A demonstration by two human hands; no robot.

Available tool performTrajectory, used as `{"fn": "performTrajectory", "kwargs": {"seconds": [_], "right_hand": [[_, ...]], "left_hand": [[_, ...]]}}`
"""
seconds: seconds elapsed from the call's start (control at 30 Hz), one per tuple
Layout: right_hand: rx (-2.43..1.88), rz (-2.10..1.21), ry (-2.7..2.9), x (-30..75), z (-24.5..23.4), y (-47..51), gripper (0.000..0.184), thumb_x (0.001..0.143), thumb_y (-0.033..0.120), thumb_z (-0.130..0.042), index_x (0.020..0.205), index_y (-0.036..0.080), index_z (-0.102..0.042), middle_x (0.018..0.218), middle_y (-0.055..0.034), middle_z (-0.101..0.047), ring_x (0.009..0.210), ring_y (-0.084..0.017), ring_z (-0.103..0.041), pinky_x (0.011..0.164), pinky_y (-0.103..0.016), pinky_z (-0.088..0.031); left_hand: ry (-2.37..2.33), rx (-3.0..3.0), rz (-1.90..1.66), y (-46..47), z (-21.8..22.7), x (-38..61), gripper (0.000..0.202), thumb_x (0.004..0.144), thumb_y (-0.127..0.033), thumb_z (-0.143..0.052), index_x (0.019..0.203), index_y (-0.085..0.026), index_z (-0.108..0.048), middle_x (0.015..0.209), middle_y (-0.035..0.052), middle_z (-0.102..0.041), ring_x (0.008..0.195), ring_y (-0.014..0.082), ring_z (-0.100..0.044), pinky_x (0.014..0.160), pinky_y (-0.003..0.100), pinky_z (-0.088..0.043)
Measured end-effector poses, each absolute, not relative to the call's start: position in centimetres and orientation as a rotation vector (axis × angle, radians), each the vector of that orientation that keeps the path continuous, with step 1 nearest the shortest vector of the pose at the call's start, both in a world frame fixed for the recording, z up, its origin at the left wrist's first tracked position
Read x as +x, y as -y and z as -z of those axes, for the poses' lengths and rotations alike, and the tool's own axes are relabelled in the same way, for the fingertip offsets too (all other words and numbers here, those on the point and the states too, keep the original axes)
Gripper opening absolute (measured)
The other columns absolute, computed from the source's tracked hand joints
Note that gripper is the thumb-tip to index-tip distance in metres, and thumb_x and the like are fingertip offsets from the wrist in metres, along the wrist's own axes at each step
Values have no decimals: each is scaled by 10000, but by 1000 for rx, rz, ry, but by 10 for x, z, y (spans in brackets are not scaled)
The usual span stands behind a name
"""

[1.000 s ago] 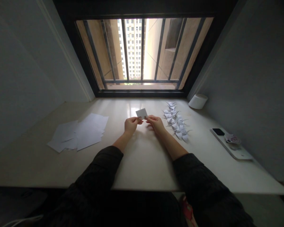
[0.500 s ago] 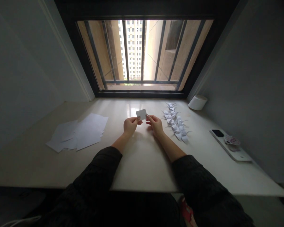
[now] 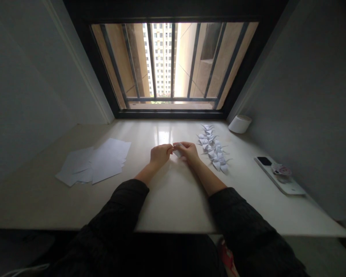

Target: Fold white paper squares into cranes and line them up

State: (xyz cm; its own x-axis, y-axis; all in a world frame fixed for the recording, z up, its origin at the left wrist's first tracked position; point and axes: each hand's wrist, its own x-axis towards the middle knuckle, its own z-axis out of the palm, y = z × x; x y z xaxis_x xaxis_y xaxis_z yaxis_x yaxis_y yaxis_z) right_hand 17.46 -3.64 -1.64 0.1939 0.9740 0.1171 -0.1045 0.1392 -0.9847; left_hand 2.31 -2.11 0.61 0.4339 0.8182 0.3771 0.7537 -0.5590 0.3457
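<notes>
Between my hands, above the middle of the pale tabletop [image 3: 173, 200], is a small folded piece of white paper [image 3: 178, 152]. My left hand [image 3: 160, 154] pinches its left side, fingertips touching those of the other hand. My right hand [image 3: 188, 152] grips it from the right, fingers curled round it and covering much of it. Just right of that hand, several folded white paper cranes [image 3: 213, 148] lie close together in a line. Off to the left are loose sheets of white paper [image 3: 109, 161], overlapping in a spread pile.
At the far right corner a white cylinder [image 3: 240, 124] leans by the wall. A white phone [image 3: 279, 177] with a round attachment on its back lies near the right edge. Behind the table is a barred window [image 3: 173, 61].
The flat paper held up between my hands has been turned and tilted down, now mostly behind my fingers. My hands have drawn together until the fingertips meet.
</notes>
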Motion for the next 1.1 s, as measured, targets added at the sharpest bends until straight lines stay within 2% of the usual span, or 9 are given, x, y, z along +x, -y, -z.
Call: {"fn": "performTrajectory", "kwargs": {"seconds": [0.13,0.27,0.37,0.5,0.63,0.7,0.77,0.93,1.1], "right_hand": [[-1092,-1031,973,173,15,36,332,602,489,-717,680,167,-731,610,-32,-676,516,-128,-551,495,-249,-388],[-1080,-1042,818,169,11,36,310,554,442,-755,679,159,-729,609,-40,-672,532,-139,-557,518,-263,-412],[-1083,-1009,739,168,11,35,300,540,428,-762,685,168,-727,675,-51,-693,602,-167,-592,568,-283,-444],[-1101,-950,769,168,14,33,340,582,485,-726,723,175,-724,749,-58,-705,683,-194,-614,625,-303,-469],[-1093,-881,933,170,16,32,433,668,535,-643,893,171,-708,869,-70,-704,776,-204,-622,675,-306,-476],[-1044,-888,983,173,17,31,491,672,517,-645,1047,200,-652,875,-55,-701,758,-189,-621,669,-304,-481],[-980,-938,1020,176,17,29,524,654,481,-674,1111,233,-606,844,-36,-700,716,-174,-617,661,-308,-488],[-960,-1065,1143,180,20,28,335,647,419,-691,912,214,-700,854,-42,-709,758,-180,-624,697,-320,-488],[-1021,-1058,1167,179,23,27,348,628,401,-710,915,205,-727,878,-52,-719,762,-184,-625,716,-328,-488]], "left_hand": [[-1422,2537,-739,21,-9,24,352,883,-435,-411,717,-246,-657,766,-13,-694,682,156,-592,574,261,-302],[-1397,2488,-721,23,-11,26,335,874,-452,-431,738,-248,-659,772,-19,-700,700,155,-597,578,256,-311],[-1349,2381,-776,22,-9,27,359,868,-481,-425,737,-245,-662,755,-15,-700,686,150,-597,584,251,-330],[-1281,2161,-919,15,0,26,392,845,-523,-429,731,-233,-666,748,-2,-699,677,145,-597,602,242,-372],[-1238,1996,-1004,6,8,23,410,826,-531,-440,709,-208,-664,719,16,-690,663,144,-599,613,245,-402],[-1233,1898,-1029,3,10,22,411,820,-530,-446,716,-198,-664,724,27,-692,672,148,-610,602,243,-412],[-1250,1822,-1046,0,13,21,406,811,-533,-457,723,-195,-664,729,34,-694,684,154,-619,592,243,-420],[-1317,1709,-1097,-2,14,19,420,799,-549,-465,694,-188,-653,693,38,-685,682,162,-623,599,249,-443],[-1253,1606,-1128,-3,12,19,417,776,-562,-497,760,-178,-659,721,42,-687,695,173,-647,592,249,-457]]}}
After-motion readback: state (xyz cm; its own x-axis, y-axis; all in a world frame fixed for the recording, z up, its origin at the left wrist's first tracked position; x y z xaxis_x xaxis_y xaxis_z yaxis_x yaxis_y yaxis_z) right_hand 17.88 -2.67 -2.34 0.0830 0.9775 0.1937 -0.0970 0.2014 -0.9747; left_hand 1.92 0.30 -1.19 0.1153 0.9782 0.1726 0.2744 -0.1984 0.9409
